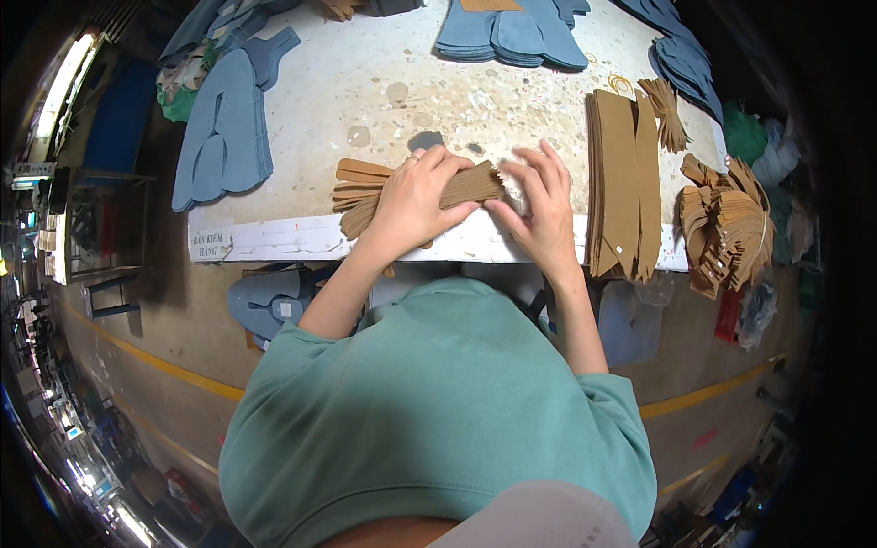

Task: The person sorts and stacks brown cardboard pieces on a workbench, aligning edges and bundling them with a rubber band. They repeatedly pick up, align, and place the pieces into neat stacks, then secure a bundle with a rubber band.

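Note:
A bundle of narrow brown leather-like strips (471, 185) lies along the front edge of the white table. My left hand (413, 203) is wrapped over the bundle's middle, thumb on the near side, pressing it together. Lighter tan strip ends (356, 173) fan out to the left of that hand. At the bundle's right end, my right hand (545, 203) is raised with its fingers spread and curved. Its thumb comes close to the strip ends; whether it touches them I cannot tell. The fingertips are slightly blurred.
Stacked long brown strips (624, 183) lie to the right, beside tied brown bundles (728, 228) at the table's right edge. Blue cut pieces (227, 137) are piled at the left, with more blue stacks (512, 38) at the back. A dark scrap (425, 141) lies beyond my left hand.

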Demonstrator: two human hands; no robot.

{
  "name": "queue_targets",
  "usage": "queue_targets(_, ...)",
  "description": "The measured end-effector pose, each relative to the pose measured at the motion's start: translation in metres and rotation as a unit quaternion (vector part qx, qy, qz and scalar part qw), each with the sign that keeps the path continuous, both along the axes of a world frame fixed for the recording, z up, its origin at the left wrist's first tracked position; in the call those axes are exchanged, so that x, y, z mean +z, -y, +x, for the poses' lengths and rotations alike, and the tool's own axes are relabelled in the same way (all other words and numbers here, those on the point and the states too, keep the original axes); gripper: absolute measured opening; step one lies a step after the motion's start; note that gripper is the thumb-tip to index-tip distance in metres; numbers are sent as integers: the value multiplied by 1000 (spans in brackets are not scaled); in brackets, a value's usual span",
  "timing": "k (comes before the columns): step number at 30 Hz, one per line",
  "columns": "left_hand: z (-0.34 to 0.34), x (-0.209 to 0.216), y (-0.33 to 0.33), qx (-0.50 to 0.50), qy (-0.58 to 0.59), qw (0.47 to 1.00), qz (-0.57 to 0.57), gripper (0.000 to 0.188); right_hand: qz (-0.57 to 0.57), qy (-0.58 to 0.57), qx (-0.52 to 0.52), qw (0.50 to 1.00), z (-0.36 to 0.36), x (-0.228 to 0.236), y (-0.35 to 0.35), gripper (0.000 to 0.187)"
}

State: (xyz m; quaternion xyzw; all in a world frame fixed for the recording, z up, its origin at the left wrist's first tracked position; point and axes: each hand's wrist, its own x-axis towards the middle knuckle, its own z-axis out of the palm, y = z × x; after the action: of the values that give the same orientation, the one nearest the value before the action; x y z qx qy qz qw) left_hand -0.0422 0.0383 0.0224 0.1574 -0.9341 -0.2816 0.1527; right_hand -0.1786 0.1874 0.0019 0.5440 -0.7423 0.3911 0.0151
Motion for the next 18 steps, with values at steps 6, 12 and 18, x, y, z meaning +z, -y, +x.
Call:
queue_targets(6,1,-3,-4,3,-7,1000,-13,48,187,-70,5,980,12,1,-9,78)
queue_targets(12,0,-5,-6,12,-19,1000,-18,47,219,-118,13,968,11,-6,-1,80)
queue_targets(18,16,34,23,31,-141,967,211,42,-13,128,-20,991,1,24,12,44)
